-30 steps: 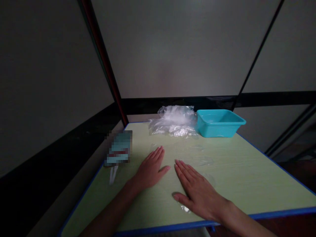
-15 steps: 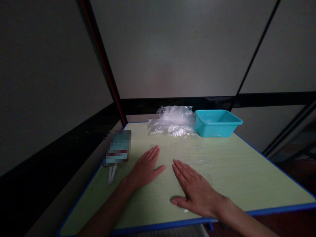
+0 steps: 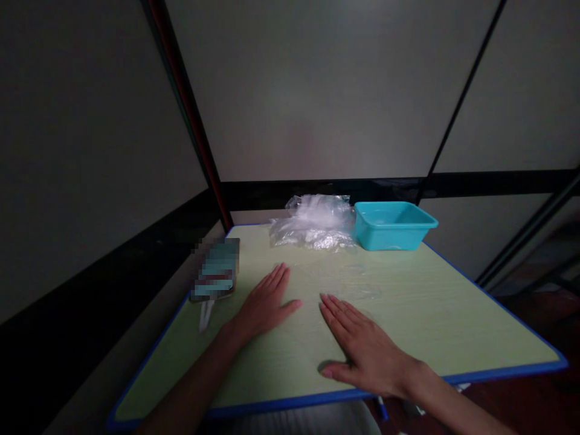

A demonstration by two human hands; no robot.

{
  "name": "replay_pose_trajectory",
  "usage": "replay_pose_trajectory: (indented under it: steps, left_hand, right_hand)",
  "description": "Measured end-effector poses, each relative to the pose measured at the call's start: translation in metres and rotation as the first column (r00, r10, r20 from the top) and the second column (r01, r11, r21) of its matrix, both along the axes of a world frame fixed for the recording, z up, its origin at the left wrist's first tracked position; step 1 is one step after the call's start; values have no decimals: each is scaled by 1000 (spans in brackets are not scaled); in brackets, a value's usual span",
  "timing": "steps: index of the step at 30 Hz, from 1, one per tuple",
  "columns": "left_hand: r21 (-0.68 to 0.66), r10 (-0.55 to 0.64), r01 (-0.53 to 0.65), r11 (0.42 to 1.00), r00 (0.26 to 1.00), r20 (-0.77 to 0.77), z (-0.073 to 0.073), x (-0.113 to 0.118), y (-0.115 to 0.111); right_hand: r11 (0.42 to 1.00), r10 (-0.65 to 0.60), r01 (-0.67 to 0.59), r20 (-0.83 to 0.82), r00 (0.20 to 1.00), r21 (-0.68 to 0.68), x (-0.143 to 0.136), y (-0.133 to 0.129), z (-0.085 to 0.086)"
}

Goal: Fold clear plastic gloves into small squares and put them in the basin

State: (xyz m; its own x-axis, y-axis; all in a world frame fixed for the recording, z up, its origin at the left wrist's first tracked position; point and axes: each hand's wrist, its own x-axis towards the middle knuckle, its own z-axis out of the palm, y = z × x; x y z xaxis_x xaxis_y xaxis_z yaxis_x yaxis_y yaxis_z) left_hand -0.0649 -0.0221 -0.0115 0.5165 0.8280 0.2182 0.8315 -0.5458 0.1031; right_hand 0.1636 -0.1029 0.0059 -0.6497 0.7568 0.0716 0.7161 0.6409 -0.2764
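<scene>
A thin, clear plastic bag (image 3: 333, 281) lies spread on the pale green table (image 3: 453, 314), its outline hard to see. My left hand (image 3: 266, 302) rests palm down at the bag's left side, fingers stretched out and thumb apart. Flat over the bag's near right part is my right hand (image 3: 362, 344), with fingers straight and the thumb pointing left. Neither hand grips anything. Just how far the bag reaches beneath my hands is hidden.
At the back of the table lies a heap of crumpled clear plastic bags (image 3: 317, 223). A turquoise plastic basin (image 3: 392, 235) stands right of it. A blurred-out flat object (image 3: 216, 272) with a white strap (image 3: 206, 315) lies at the left edge. Walls close in behind and left.
My right hand has slid slightly right along the table, while the left has shifted a little left. The gap between them is wider. The view has moved slightly.
</scene>
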Motion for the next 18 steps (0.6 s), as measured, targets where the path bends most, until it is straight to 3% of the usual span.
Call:
replay_pose_trajectory:
  steps: [4, 8, 11, 18]
  left_hand:
    - [-30, -13, 20, 999, 980, 197, 6, -3, 1]
    - [32, -84, 78, 996, 902, 424, 14, -6, -1]
    - [56, -134, 121, 991, 887, 443, 17, -5, -5]
    - [30, -197, 203, 979, 889, 413, 18, 0, -9]
  right_hand:
    - [994, 112, -113, -96, 989, -10, 10, 0, 11]
    - [968, 247, -242, -106, 963, 60, 19, -3, 23]
    - [935, 341, -334, -47, 939, 120, 17, -8, 25]
    - [931, 327, -314, -44, 944, 186, 1, -11, 17]
